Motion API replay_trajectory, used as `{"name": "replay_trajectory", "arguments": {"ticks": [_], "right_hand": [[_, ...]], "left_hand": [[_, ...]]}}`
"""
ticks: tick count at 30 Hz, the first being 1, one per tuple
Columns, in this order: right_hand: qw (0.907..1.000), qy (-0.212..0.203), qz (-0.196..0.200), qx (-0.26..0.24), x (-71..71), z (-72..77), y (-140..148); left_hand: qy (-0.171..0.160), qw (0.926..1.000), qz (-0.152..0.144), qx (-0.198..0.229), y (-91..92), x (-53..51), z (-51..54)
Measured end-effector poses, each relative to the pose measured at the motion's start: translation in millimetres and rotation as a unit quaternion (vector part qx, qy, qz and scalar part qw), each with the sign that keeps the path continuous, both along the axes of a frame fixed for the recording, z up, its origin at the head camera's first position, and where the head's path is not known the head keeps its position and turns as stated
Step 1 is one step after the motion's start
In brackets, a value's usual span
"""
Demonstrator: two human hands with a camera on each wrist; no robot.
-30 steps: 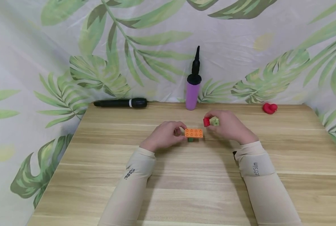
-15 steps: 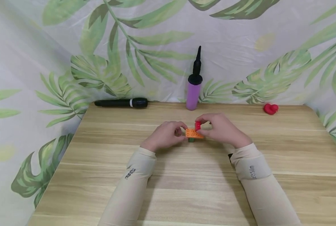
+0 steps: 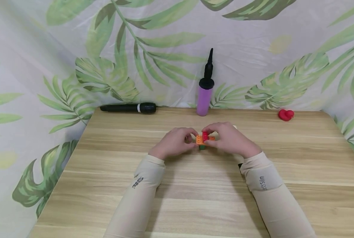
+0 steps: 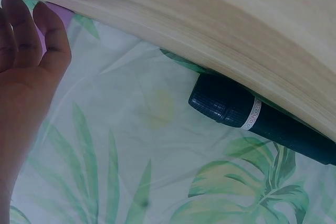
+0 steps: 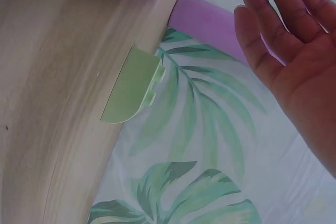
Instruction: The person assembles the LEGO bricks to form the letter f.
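Note:
An orange building brick (image 3: 199,140) with studs on top sits raised on a green brick (image 3: 202,147) at the table's middle. My left hand (image 3: 174,142) pinches the orange brick's left end between thumb and finger. With thumb and fingertips, my right hand (image 3: 232,140) pinches a small red brick (image 3: 205,136) set down on the orange brick's studs; whether it is pressed fully on I cannot tell. Beyond the right hand, a light green curved brick (image 5: 131,87) stands on the table in the right wrist view. The head view has it mostly hidden.
A purple hand pump (image 3: 203,100) with a black nozzle stands upright at the wooden table's (image 3: 189,205) back edge. A black microphone (image 3: 129,108) lies at the back left. Back right sits a red rubber duck (image 3: 286,114). A leaf-patterned cloth (image 3: 165,39) hangs behind.
My right hand has brought the red brick left and down, from right of the orange brick onto its top. The left hand has kept its pinch and barely moved.

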State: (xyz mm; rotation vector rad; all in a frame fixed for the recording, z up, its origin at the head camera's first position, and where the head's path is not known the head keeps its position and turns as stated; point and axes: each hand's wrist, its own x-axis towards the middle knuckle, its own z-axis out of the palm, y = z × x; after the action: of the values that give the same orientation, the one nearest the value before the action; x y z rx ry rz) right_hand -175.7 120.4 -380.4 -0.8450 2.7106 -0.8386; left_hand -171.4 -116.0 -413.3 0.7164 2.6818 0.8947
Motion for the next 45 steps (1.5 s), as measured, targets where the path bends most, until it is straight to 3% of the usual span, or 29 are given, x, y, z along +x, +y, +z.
{"name": "replay_trajectory", "arguments": {"ticks": [22,35,45], "right_hand": [[1.0000,0.002,-0.001,-0.003,1.5,-2.8,-2],[0.9996,-0.012,0.001,-0.026,-5.0,-12.7,0],[0.9999,-0.008,0.004,-0.011,-5.2,-12.0,0]], "left_hand": [[0.004,1.0000,-0.003,0.001,1.7,0.2,1.0],[-0.002,1.0000,-0.001,0.000,0.2,0.2,1.4],[-0.010,0.9999,0.006,-0.005,1.0,-0.5,1.6]]}}
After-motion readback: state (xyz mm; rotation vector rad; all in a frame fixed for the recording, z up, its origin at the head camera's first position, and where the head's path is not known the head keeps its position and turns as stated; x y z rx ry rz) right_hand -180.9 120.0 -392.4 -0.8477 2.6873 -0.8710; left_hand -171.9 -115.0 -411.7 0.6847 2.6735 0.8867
